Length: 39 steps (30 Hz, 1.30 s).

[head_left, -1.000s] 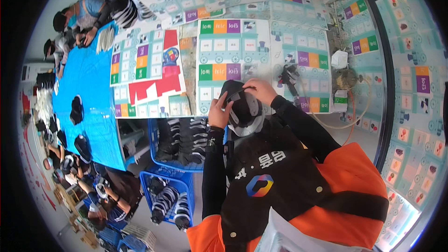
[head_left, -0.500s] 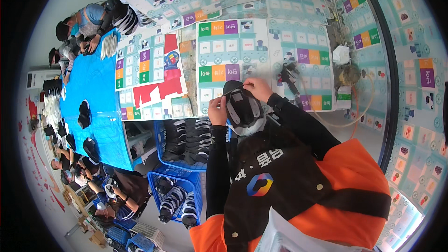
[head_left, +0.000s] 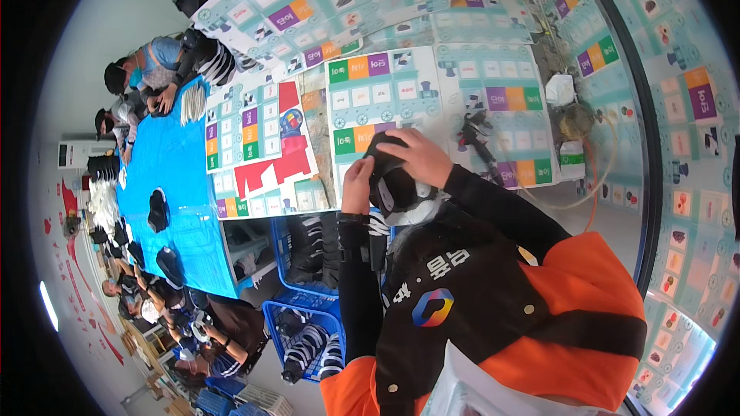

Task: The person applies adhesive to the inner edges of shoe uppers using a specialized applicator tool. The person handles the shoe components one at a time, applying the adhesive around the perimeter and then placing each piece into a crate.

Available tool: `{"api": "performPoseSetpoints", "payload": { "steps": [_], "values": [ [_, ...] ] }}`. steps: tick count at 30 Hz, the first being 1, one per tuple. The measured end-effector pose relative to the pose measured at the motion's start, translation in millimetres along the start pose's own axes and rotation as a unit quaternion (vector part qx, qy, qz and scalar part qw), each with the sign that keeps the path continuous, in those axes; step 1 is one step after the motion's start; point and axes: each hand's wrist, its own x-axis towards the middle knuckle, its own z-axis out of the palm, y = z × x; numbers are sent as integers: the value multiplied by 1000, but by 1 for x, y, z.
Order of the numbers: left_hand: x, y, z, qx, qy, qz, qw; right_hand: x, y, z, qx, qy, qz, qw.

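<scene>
The left hand [head_left: 357, 185] pinches the left edge of a black cap [head_left: 395, 186]; the right hand [head_left: 420, 158] holds its far side from above. The cap is over the near edge of the desk [head_left: 321, 135]. Rightward on it lies a black tool [head_left: 479, 146]. Left of the left forearm, a blue crate [head_left: 308, 303] holds black-and-white stacks [head_left: 306, 345].
</scene>
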Motion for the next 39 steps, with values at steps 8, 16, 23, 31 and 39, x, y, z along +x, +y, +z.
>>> {"api": "performPoseSetpoints", "payload": {
  "steps": [8,16,23,31,39],
  "values": [
    [-60,2,-50,45,-19,34,998,-25,54,-4,160,206,289,921],
    [-30,37,52,460,119,248,844,-124,147,39,-46,-48,261,963],
    [31,3,94,497,64,281,819,-160,197,33,-267,-25,337,903],
    [63,4,93,503,35,264,822,-147,186,17,-63,117,436,890],
    [83,34,123,542,17,159,825,-111,124,-18,438,-34,529,726]
  ]
}}
